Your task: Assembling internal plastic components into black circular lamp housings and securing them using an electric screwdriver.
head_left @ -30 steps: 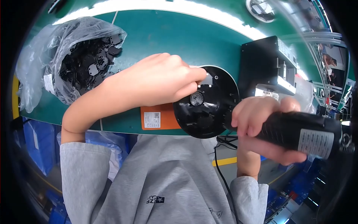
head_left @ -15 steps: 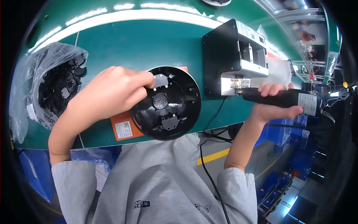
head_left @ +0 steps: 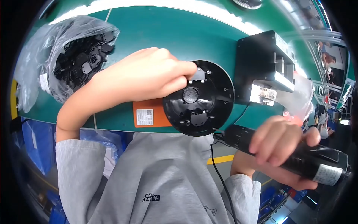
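A round, glossy black housing (head_left: 220,100), open like a bowl, lies at the table's near edge. It has a perforated disc (head_left: 190,95) in its middle and a small grey plate (head_left: 199,75) on either side of that. My left hand (head_left: 164,74) reaches in from the left, thumb and index finger closed in a pinch at the upper plate's left edge. The fingertips partly hide what they grip. In my right hand (head_left: 278,143) is a black electric screwdriver (head_left: 238,139), fingers wrapped round its body. Its tip points left, close by the housing's lower right rim.
An orange card (head_left: 160,114) with a white label lies partly under the housing. At the left, a clear plastic bag (head_left: 41,59) holds many black parts (head_left: 76,61). A black box-shaped screw feeder (head_left: 255,56) stands to the right, and a cable (head_left: 214,160) hangs beside my shirt.
My right hand has brought the screwdriver from the front of the screw feeder down and toward the housing. My left hand keeps its pinch at the upper plate. The whole view has shifted.
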Action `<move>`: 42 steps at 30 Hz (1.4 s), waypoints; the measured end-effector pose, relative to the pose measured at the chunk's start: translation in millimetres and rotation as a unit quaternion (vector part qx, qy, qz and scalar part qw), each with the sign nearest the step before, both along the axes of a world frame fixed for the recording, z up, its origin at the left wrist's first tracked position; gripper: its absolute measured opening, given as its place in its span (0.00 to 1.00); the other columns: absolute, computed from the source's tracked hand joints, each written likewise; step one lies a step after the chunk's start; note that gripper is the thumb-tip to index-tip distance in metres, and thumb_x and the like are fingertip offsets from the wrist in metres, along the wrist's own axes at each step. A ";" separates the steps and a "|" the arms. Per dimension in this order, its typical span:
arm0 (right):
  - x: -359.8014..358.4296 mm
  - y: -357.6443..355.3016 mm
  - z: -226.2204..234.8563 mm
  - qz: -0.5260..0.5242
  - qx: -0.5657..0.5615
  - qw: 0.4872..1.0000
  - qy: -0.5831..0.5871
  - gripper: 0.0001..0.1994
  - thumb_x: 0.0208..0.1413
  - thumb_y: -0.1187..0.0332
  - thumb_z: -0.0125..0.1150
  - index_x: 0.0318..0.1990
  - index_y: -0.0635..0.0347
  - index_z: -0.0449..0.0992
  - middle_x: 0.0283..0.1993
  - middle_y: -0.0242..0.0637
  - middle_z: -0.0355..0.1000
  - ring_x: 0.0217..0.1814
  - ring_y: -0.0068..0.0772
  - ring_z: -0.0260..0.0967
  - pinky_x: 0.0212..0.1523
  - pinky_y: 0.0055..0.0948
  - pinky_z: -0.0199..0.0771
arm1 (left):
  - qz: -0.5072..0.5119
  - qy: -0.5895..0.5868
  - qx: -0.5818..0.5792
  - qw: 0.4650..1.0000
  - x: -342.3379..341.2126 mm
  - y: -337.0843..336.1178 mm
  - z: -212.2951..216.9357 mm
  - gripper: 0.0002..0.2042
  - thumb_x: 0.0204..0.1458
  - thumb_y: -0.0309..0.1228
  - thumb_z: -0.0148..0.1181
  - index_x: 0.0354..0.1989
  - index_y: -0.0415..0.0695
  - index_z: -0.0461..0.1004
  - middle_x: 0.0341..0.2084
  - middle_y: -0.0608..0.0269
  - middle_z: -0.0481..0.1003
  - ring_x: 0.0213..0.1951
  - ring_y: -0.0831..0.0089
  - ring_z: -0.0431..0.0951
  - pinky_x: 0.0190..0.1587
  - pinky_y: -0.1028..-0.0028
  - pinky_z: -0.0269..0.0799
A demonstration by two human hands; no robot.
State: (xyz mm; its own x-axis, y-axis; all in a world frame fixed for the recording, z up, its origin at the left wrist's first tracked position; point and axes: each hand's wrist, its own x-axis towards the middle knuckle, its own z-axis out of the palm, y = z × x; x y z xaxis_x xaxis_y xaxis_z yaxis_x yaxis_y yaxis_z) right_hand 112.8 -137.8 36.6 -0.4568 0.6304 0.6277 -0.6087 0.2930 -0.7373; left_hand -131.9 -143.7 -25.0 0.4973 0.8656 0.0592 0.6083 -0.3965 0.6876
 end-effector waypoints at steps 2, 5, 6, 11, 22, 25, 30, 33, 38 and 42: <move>-10.3 1.6 -13.7 0.016 0.011 1.000 -0.002 0.39 0.49 0.38 0.56 0.55 0.67 0.60 0.20 0.33 0.65 0.15 0.28 0.63 0.15 0.27 0.67 | -0.001 0.010 0.007 1.000 -1.1 -1.8 -1.6 0.06 0.51 0.29 0.49 0.33 0.43 0.72 0.19 0.50 0.73 0.26 0.51 0.75 0.31 0.59 0.70; -13.2 -3.8 -25.4 0.006 -0.035 0.999 0.010 0.39 0.49 0.37 0.55 0.56 0.65 0.60 0.21 0.33 0.66 0.15 0.28 0.63 0.15 0.29 0.67 | -0.002 0.016 0.000 1.000 -0.4 -1.6 0.8 0.06 0.52 0.29 0.50 0.33 0.43 0.72 0.19 0.50 0.74 0.26 0.51 0.75 0.31 0.60 0.71; -14.4 -4.3 -27.1 0.006 -0.037 0.999 0.008 0.39 0.49 0.37 0.55 0.56 0.65 0.60 0.21 0.33 0.66 0.15 0.28 0.63 0.15 0.29 0.67 | -0.003 0.027 0.000 1.000 -0.6 -1.8 0.6 0.05 0.52 0.30 0.50 0.33 0.44 0.72 0.20 0.50 0.74 0.26 0.51 0.75 0.30 0.60 0.71; -21.2 -2.4 -29.8 0.040 -0.026 0.999 -0.012 0.40 0.48 0.35 0.54 0.56 0.61 0.59 0.21 0.33 0.66 0.15 0.29 0.64 0.16 0.29 0.67 | 0.001 0.052 0.032 0.998 -0.2 -7.3 0.9 0.05 0.48 0.25 0.53 0.33 0.42 0.70 0.22 0.54 0.74 0.25 0.52 0.73 0.27 0.61 0.69; -23.0 -0.7 -32.6 0.032 -0.031 0.999 0.000 0.43 0.48 0.34 0.52 0.60 0.62 0.57 0.21 0.32 0.65 0.15 0.27 0.62 0.17 0.30 0.66 | -0.006 0.055 0.034 0.998 1.4 -6.3 1.3 0.05 0.48 0.25 0.54 0.34 0.43 0.70 0.23 0.54 0.74 0.25 0.53 0.74 0.28 0.60 0.69; -26.8 3.9 -35.9 0.048 -0.028 0.998 0.012 0.44 0.49 0.33 0.51 0.61 0.62 0.57 0.21 0.32 0.64 0.15 0.28 0.62 0.17 0.30 0.65 | 0.004 0.060 0.034 0.998 0.1 -8.6 0.8 0.05 0.48 0.25 0.54 0.34 0.43 0.70 0.23 0.54 0.74 0.25 0.53 0.74 0.27 0.61 0.69; -32.8 1.7 -33.4 0.055 -0.004 0.998 0.011 0.44 0.50 0.33 0.49 0.62 0.63 0.56 0.21 0.33 0.63 0.15 0.30 0.62 0.17 0.31 0.65 | -0.001 0.051 0.046 0.998 -0.4 -7.5 -1.4 0.05 0.48 0.26 0.54 0.34 0.43 0.70 0.23 0.55 0.75 0.25 0.53 0.74 0.27 0.62 0.69; -36.2 -4.6 -30.5 -0.021 -0.078 0.997 -0.022 0.43 0.49 0.32 0.50 0.61 0.61 0.58 0.20 0.34 0.63 0.14 0.30 0.61 0.18 0.32 0.65 | -0.002 0.067 0.067 0.995 -1.5 -9.4 -4.6 0.06 0.48 0.26 0.54 0.35 0.43 0.70 0.24 0.55 0.75 0.25 0.53 0.74 0.28 0.62 0.69; -43.5 6.3 -30.6 0.038 -0.053 0.997 -0.042 0.46 0.43 0.28 0.51 0.58 0.60 0.60 0.18 0.33 0.62 0.13 0.30 0.60 0.17 0.32 0.65 | 0.002 0.067 0.069 0.995 -1.5 -10.5 -3.9 0.05 0.50 0.29 0.54 0.35 0.45 0.70 0.22 0.53 0.74 0.25 0.53 0.75 0.29 0.61 0.70; -45.1 11.6 -33.6 0.043 -0.048 0.996 -0.056 0.49 0.35 0.23 0.53 0.53 0.58 0.62 0.17 0.34 0.63 0.12 0.30 0.60 0.16 0.32 0.66 | -0.001 0.066 0.043 0.997 0.9 -7.2 3.2 0.05 0.52 0.30 0.53 0.34 0.45 0.71 0.18 0.50 0.73 0.25 0.52 0.75 0.30 0.60 0.71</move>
State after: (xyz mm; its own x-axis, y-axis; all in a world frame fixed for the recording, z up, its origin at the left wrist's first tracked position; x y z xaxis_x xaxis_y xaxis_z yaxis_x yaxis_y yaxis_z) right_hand 67.8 -126.2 3.0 -0.5754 0.6410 0.5079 -0.5404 0.1682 -0.8244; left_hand -131.0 -150.9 -21.8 0.5071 0.8592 0.0676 0.6907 -0.4520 0.5644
